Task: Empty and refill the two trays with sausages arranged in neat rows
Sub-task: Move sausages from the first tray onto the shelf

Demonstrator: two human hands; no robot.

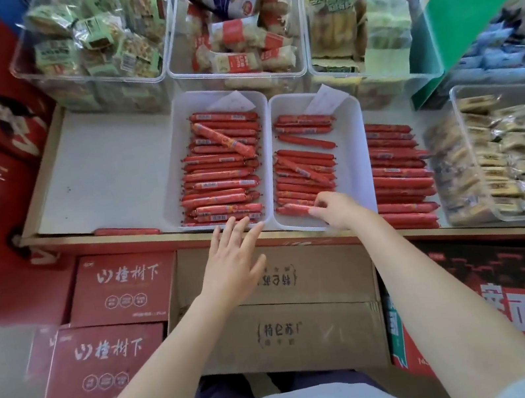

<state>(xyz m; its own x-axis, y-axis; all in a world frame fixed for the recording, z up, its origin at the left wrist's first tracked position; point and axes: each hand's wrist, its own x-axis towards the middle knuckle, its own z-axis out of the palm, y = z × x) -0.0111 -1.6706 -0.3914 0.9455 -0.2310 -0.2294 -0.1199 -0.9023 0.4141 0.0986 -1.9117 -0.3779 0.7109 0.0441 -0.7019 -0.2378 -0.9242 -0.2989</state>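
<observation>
Two white rectangular plastic trays stand side by side, touching, on the pale bench [104, 176]. The left white tray [179, 164] is full of red-wrapped sausages [220, 185] in a stack of rows, with one sausage lying diagonally on top at its 12 o'clock end. The right white tray [355, 148] holds fewer sausages [305, 174], some askew, and part of its floor is bare. The left hand [233, 259] is spread with straight fingers, its fingertips at the 6 o'clock rim of the left tray, holding nothing. The right hand [337, 209] has curled fingers that pinch one red sausage [292, 209] at the 6 o'clock end of the right tray. At 3 o'clock from the trays a pile of red sausages [399, 176] lies on the bench. At 9 o'clock a single red sausage [126, 231] lies at the bench edge. At 12 o'clock stand clear plastic bins [158, 60] of packed snacks.
</observation>
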